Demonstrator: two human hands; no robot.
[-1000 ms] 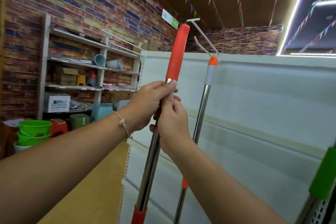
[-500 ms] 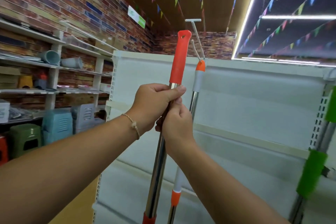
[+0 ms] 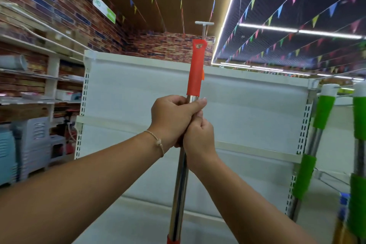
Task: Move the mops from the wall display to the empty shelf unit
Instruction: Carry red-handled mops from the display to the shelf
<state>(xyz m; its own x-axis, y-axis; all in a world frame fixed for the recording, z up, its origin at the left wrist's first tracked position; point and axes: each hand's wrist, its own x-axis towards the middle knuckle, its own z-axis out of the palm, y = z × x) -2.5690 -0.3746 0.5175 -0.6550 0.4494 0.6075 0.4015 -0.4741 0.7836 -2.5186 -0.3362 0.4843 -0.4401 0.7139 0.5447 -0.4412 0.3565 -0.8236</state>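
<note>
I hold a mop upright by its steel pole [image 3: 179,188], just under its orange-red grip [image 3: 195,69]. My left hand [image 3: 172,118] wraps the pole above, and my right hand [image 3: 199,139] grips it directly below. The grip's top, with a hang hole, sits just under a white T-shaped hook [image 3: 204,25] that juts from the white shelf unit [image 3: 138,93]. Behind the grip, a second orange-tipped mop is almost wholly hidden. Two mops with green grips [image 3: 324,113] stand at the right edge. The mop heads are out of view.
A brick wall with wooden shelves [image 3: 29,77] of household goods runs along the left. Blue and grey plastic stools [image 3: 29,144] are stacked on the floor below it. Bunting hangs from the ceiling. A wire rack [image 3: 332,179] projects at the right.
The view has swung right and the mop is now centred in front of the white shelf unit. Its grip covers the second mop and its top has come under the T-hook. Both hands keep their hold.
</note>
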